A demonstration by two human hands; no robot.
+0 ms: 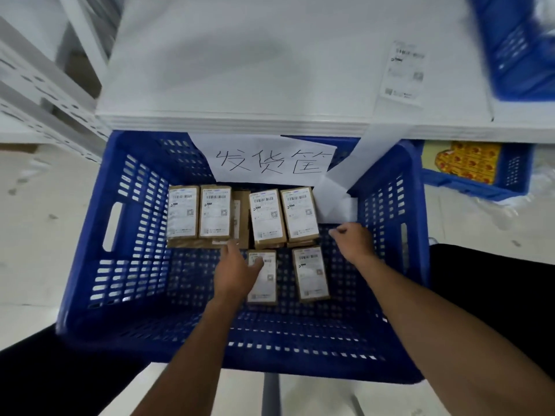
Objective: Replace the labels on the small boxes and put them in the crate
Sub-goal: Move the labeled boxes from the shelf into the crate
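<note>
- Head view: left hand (237,273) spread, thumb resting on a labelled box (265,285) on the crate (90,235) floor.
- Beyond its fingertips: stacked boxes (214,211), already relabelled.
- Right hand (353,242) curled; whether it pinches anything, I cannot tell.
- Likely well underway, with crate space left.

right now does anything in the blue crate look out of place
Yes. In the back row of the blue crate, one small box sits turned between the label-up boxes, showing mostly brown cardboard. A white paper strip also droops from the white table into the crate's far right corner.
</note>
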